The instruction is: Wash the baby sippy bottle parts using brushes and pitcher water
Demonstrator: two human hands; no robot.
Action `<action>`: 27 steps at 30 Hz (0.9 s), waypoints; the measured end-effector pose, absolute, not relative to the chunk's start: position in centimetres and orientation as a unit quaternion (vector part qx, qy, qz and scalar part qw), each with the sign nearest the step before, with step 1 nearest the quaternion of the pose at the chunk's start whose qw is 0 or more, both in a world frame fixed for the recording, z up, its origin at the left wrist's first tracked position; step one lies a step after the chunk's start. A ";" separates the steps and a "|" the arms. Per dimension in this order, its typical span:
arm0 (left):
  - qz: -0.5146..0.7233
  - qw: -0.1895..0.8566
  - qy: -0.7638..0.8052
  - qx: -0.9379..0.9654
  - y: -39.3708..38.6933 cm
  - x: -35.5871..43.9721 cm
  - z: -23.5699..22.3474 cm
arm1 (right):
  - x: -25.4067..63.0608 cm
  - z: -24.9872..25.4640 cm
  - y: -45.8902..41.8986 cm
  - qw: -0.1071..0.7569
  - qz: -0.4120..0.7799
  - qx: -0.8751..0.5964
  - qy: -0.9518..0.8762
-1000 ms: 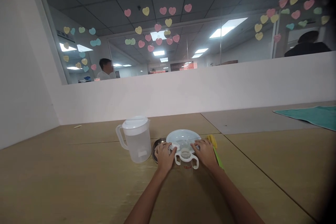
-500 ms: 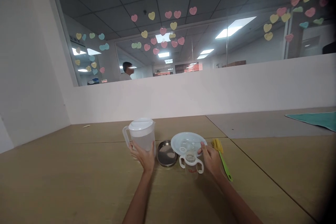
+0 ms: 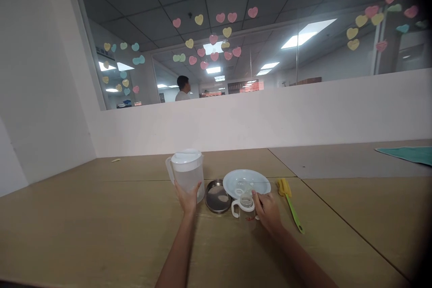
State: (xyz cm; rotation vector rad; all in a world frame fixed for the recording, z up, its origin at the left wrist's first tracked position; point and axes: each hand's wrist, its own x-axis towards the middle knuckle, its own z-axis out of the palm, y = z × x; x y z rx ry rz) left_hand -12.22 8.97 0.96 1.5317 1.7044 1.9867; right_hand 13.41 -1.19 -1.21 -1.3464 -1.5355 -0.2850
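My left hand (image 3: 187, 199) is wrapped round the lower front of a translucent white pitcher (image 3: 187, 175), which stands upright with its lid on and its handle to the left. My right hand (image 3: 269, 211) has its fingers bent at the right side of a clear baby bottle (image 3: 249, 213), covering most of that side's handle. The bottle stands uncapped, with a white two-handled collar and red print. Behind it, a pale blue plate (image 3: 261, 182) holds clear and white bottle parts (image 3: 241, 186). A round metal dish (image 3: 218, 198) lies between pitcher and bottle.
A bottle brush (image 3: 293, 209) with a yellow head and green handle lies right of my right hand. A teal cloth (image 3: 408, 155) is at the far right. A white wall (image 3: 229, 121) with a window above bounds the back of the table; a person (image 3: 182, 88) is beyond the glass.
My right hand has moved left, from the plate's right edge to the baby bottle. My left hand stays at the pitcher. The view shifted slightly, and the person beyond the glass moved right.
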 end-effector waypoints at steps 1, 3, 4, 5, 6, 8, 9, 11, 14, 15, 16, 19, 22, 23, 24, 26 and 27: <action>0.654 0.042 0.560 0.507 8.8 -12.2 1.0 | 13.4 -1.2 -1.2 0.512 -0.117 -0.558 -0.642; 0.655 -0.001 0.553 0.515 8.3 -12.0 1.3 | 13.4 -1.1 -1.3 0.513 -0.111 -0.553 -0.647; 0.655 -0.025 0.546 0.522 8.0 -11.8 1.6 | 13.4 -1.0 -1.3 0.515 -0.110 -0.552 -0.647; 0.654 -0.050 0.538 0.529 7.6 -11.7 1.9 | 13.4 -1.0 -1.3 0.518 -0.110 -0.551 -0.645; 0.651 -0.072 0.530 0.539 7.1 -11.5 2.2 | 13.4 -1.0 -1.3 0.520 -0.111 -0.551 -0.643; 0.637 -0.108 0.518 0.561 6.3 -11.0 2.9 | 13.3 -1.0 -1.4 0.520 -0.117 -0.552 -0.641; 0.627 -0.124 0.513 0.573 5.9 -10.8 3.2 | 13.3 -1.0 -1.4 0.519 -0.122 -0.553 -0.641; 0.605 -0.147 0.510 0.594 5.4 -10.4 3.5 | 13.3 -1.0 -1.4 0.514 -0.132 -0.553 -0.642; 0.570 -0.168 0.515 0.618 5.1 -9.7 3.3 | 13.4 -0.9 -1.5 0.514 -0.155 -0.549 -0.641; 0.558 -0.174 0.515 0.628 5.1 -9.5 3.1 | 13.4 -0.9 -1.6 0.515 -0.163 -0.548 -0.639; 0.547 -0.179 0.514 0.636 5.2 -9.4 3.0 | 13.4 -0.9 -1.6 0.516 -0.169 -0.546 -0.638; 0.526 -0.197 0.504 0.656 5.4 -9.1 2.5 | 13.5 -1.1 -1.5 0.522 -0.182 -0.543 -0.632; 0.509 -0.218 0.492 0.672 5.7 -9.1 2.2 | 13.5 -1.3 -1.3 0.530 -0.197 -0.539 -0.624; 0.502 -0.224 0.489 0.677 5.7 -9.2 2.2 | 13.5 -1.3 -1.2 0.532 -0.202 -0.537 -0.622; 0.496 -0.230 0.487 0.681 5.7 -9.2 2.2 | 13.5 -1.4 -1.2 0.533 -0.208 -0.536 -0.621; 0.485 -0.238 0.487 0.686 5.7 -9.2 2.2 | 13.6 -1.4 -1.1 0.533 -0.218 -0.534 -0.620; 0.481 -0.241 0.488 0.688 5.7 -9.1 2.2 | 13.6 -1.4 -1.1 0.532 -0.222 -0.533 -0.619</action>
